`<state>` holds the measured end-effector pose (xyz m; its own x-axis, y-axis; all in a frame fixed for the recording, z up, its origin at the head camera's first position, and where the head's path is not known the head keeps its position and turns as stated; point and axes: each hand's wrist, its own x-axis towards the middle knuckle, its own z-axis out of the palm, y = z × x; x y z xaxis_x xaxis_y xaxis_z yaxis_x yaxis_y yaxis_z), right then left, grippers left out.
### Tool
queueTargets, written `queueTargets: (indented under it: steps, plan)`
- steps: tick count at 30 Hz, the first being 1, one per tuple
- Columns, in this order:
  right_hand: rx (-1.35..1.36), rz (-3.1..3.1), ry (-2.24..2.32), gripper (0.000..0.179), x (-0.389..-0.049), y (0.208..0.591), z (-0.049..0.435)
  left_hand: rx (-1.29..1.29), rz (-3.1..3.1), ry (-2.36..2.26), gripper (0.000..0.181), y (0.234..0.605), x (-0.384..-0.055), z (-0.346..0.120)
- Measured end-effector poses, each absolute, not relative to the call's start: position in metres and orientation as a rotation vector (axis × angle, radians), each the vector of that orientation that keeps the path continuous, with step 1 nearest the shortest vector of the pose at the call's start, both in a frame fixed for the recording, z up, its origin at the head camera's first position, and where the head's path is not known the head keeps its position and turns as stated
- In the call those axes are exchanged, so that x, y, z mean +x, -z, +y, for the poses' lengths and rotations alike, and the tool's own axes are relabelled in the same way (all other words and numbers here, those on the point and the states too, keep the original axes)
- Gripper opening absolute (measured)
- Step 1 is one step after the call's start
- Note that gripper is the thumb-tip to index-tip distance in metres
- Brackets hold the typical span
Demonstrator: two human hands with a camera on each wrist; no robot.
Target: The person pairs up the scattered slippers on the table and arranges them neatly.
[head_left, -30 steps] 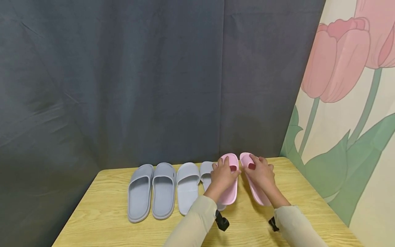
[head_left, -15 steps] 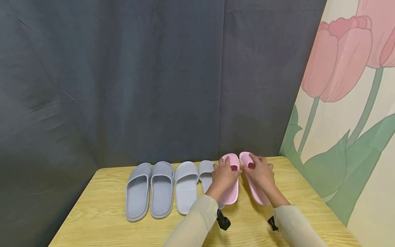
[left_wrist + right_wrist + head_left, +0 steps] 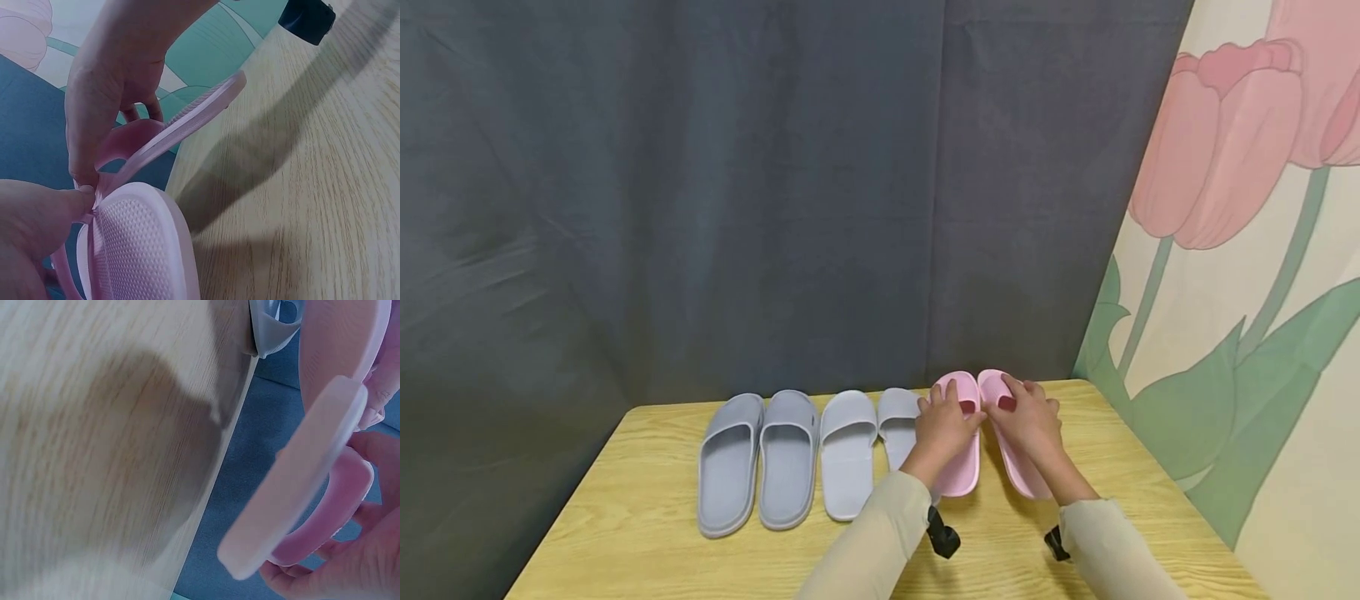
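Two pink slippers are held side by side at the right end of a row, their toe ends close together. My left hand grips the left pink slipper by its strap, the thumb reaching toward its partner. With my right hand I hold the right pink slipper, which slants outward at the heel. The right wrist view shows fingers curled on its strap. Both soles stand off the wood, with shadows below. In the left wrist view, the textured footbed of the left slipper is visible.
Left of the pink slippers stand two grey slippers and two whitish slippers, one partly hidden by my left arm. All rest on a wooden table. A dark curtain hangs behind, and a tulip-painted wall borders the right side.
The pink slippers have drawn slightly closer together at the toes, both still gripped. The head view has shifted a little, so the grey and whitish slippers appear further left.
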<state>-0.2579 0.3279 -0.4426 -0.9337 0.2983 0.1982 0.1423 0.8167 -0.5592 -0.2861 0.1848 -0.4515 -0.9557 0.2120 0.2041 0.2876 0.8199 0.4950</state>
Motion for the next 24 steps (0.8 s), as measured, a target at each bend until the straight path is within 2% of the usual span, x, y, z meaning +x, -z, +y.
queueTargets:
  steps: [24]
  plan:
    - [-0.351,-2.736,-0.824,0.073,-0.259,0.446,0.335,-0.401,-2.860,0.761,0.080,0.459,-0.289,0.195]
